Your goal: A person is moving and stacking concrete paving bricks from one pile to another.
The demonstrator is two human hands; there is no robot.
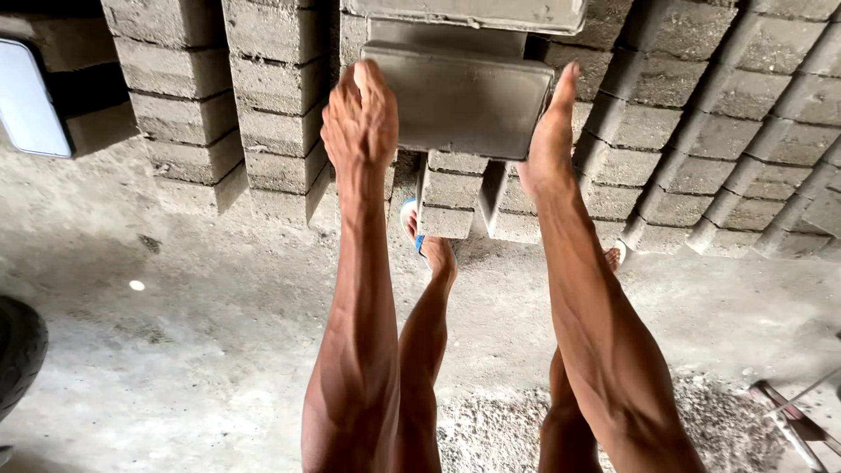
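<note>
Both forearms reach down from the camera, the left hand (359, 118) and right hand (550, 140) pressed flat against the short ends of a grey concrete block (460, 101), clamping it between them in the air. It hangs just above rows of stacked blocks (280, 105) on the dusty concrete floor (175, 333), over a blue-strapped sandal (413, 229).

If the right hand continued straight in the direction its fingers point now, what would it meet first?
Probably the grey block stacked just above the held block. The right hand points along that block's side, though depth is unclear.
</note>
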